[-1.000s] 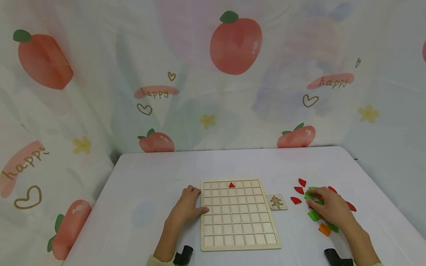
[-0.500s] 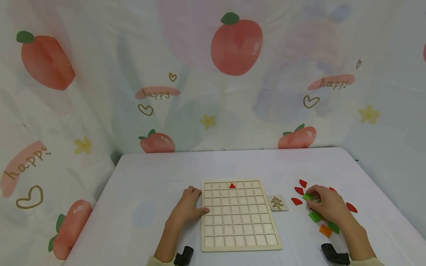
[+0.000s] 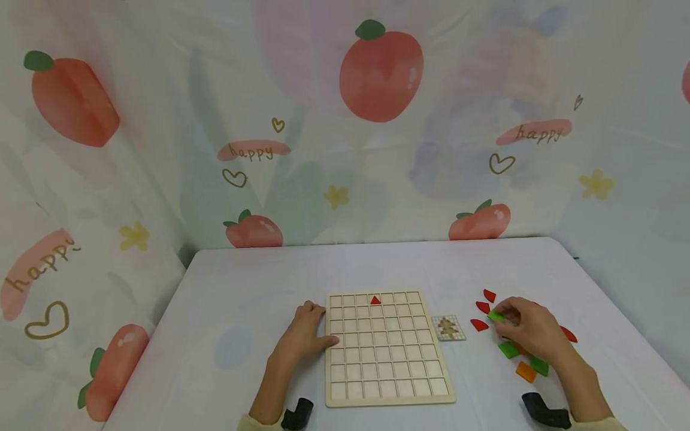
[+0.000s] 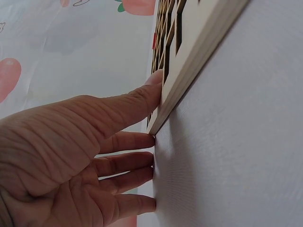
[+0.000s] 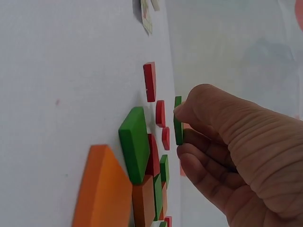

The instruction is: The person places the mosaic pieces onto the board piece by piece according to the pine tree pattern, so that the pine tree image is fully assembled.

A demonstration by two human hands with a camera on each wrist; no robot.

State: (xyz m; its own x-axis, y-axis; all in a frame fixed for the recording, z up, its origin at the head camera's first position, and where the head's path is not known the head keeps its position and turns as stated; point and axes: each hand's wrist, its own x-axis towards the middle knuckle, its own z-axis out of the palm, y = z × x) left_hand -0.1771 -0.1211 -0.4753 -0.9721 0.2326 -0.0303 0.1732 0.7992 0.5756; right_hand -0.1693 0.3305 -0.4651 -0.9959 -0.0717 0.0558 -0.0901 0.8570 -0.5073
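Note:
My left hand [image 3: 302,335] lies at the left edge of a pale wooden grid board [image 3: 383,354]. In the left wrist view its thumb [image 4: 142,97] rests on the board's rim, and the other fingers extend straight to the tabletop beside it. Between thumb and fingertips, my right hand [image 3: 530,329] pinches a flat green tile [image 5: 178,120], which hangs above the white table in the right wrist view. Below that hand lie loose tiles, among them a green tile [image 5: 135,144] and an orange tile [image 5: 104,189]; the hand hides part of the pile in the head view.
A red triangle [image 3: 375,300] sits in the board's top row. Right of the board lies a small card [image 3: 448,328] printed with a tree pattern on a grid. Several red rounded pieces, one a red wedge [image 3: 479,325], lie between the card and the pile.
My right hand has picked the green tile up from the pile and lifted it slightly, up and to the left. The left hand and the board have stayed put.

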